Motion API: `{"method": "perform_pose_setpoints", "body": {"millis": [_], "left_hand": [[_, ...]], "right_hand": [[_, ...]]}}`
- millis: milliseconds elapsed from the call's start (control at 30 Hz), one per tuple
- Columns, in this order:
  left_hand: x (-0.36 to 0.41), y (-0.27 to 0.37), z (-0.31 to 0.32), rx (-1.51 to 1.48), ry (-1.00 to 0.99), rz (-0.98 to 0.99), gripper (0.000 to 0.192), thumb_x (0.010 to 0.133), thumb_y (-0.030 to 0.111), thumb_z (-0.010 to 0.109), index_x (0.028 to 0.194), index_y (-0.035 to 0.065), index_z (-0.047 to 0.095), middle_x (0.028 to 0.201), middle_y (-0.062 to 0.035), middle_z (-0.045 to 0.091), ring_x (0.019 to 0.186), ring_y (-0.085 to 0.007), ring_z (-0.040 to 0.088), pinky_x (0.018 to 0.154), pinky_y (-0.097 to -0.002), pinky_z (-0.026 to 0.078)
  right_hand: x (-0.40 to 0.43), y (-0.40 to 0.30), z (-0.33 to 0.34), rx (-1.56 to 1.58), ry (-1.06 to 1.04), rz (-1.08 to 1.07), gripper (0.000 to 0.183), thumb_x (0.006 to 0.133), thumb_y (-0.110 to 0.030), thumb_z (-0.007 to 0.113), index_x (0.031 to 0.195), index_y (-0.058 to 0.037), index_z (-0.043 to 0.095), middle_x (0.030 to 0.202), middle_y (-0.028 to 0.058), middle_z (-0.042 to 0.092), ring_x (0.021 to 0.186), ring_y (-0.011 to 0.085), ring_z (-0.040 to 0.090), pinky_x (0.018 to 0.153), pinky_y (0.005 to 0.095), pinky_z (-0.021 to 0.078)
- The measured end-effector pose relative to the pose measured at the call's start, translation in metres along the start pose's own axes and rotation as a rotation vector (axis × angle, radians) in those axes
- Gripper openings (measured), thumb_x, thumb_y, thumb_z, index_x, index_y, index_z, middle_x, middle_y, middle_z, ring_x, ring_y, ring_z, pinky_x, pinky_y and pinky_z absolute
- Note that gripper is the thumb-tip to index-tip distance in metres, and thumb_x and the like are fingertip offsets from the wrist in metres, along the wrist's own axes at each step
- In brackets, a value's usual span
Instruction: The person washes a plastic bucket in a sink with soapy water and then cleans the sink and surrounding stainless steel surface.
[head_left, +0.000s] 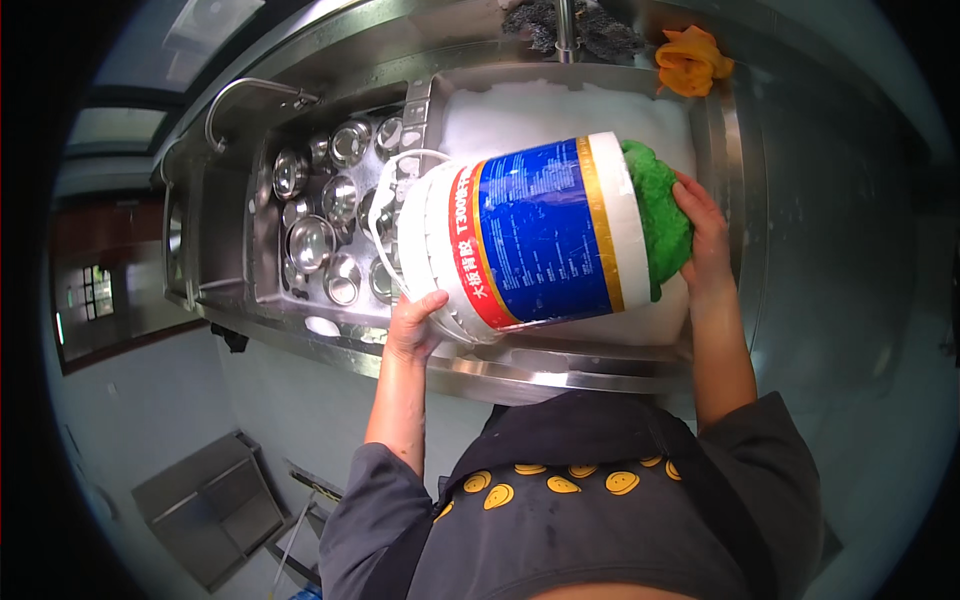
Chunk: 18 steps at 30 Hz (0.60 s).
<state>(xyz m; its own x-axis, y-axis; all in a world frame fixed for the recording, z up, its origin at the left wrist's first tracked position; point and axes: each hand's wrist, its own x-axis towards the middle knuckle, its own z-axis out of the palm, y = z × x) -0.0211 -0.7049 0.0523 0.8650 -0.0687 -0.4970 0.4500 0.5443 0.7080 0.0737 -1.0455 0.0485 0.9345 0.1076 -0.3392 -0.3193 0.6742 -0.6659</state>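
Observation:
A white plastic bucket (547, 232) with a blue, red and gold label that bears writing is tilted onto its side above a foam-filled sink basin (562, 112). My left hand (414, 322) grips it at the rim end, beside its white handle (382, 202). Against the bucket's base, my right hand (705, 232) presses a green scouring pad (658, 221), with its fingers closed around the pad's outer side. The bucket's inside faces away to the left, so its contents are hidden.
Several shiny steel bowls (311, 244) sit in the left basin, under a curved faucet (262, 82). An orange cloth (691, 64) lies at the far right corner of the sink. Dark steel-wool-like scrubbers (532, 26) rest behind the upright pipe (567, 34).

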Motion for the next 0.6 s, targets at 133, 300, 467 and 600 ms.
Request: {"method": "perform_pose_setpoints", "body": {"millis": [133, 300, 467, 600], "left_hand": [[-0.012, 0.027, 0.043, 0.202, 0.013, 0.088, 0.061, 0.067, 0.007, 0.07, 0.121, -0.0024, 0.045, 0.11, -0.0115, 0.057, 0.1, -0.0217, 0.056, 0.087, -0.0338, 0.044], [-0.049, 0.058, 0.054, 0.45, 0.134, 0.218, 0.056, 0.065, -0.002, 0.07, 0.117, -0.0039, 0.048, 0.101, -0.0107, 0.06, 0.091, -0.0193, 0.059, 0.081, -0.0309, 0.047], [-0.083, 0.097, 0.081, 0.621, 0.271, 0.325, 0.046, 0.066, -0.002, 0.068, 0.11, -0.0051, 0.053, 0.095, -0.0129, 0.063, 0.085, -0.0204, 0.061, 0.076, -0.0317, 0.049], [-0.09, 0.108, 0.096, 0.899, 0.445, 0.234, 0.032, 0.069, 0.003, 0.07, 0.097, -0.0061, 0.06, 0.081, -0.0087, 0.064, 0.071, -0.0152, 0.059, 0.063, -0.0276, 0.047]], "right_hand": [[0.037, 0.028, -0.054, -0.359, 0.109, 0.008, 0.029, 0.087, -0.015, 0.054, 0.113, 0.0002, 0.055, 0.101, 0.0098, 0.062, 0.092, 0.017, 0.06, 0.08, 0.0285, 0.048], [0.057, 0.109, -0.129, -1.375, -0.164, -0.003, 0.031, 0.08, -0.018, 0.059, 0.105, 0.0005, 0.06, 0.102, 0.0166, 0.063, 0.093, 0.0271, 0.06, 0.084, 0.0342, 0.0457], [0.096, 0.121, -0.144, -1.082, -0.113, 0.135, 0.03, 0.076, -0.017, 0.066, 0.101, -0.0015, 0.062, 0.093, 0.0085, 0.064, 0.086, 0.0156, 0.059, 0.077, 0.0271, 0.0464], [0.131, 0.09, -0.11, -0.753, -0.018, -0.033, 0.034, 0.077, -0.02, 0.067, 0.105, -0.0017, 0.06, 0.095, 0.0077, 0.062, 0.086, 0.0151, 0.058, 0.081, 0.0265, 0.0448]]}}
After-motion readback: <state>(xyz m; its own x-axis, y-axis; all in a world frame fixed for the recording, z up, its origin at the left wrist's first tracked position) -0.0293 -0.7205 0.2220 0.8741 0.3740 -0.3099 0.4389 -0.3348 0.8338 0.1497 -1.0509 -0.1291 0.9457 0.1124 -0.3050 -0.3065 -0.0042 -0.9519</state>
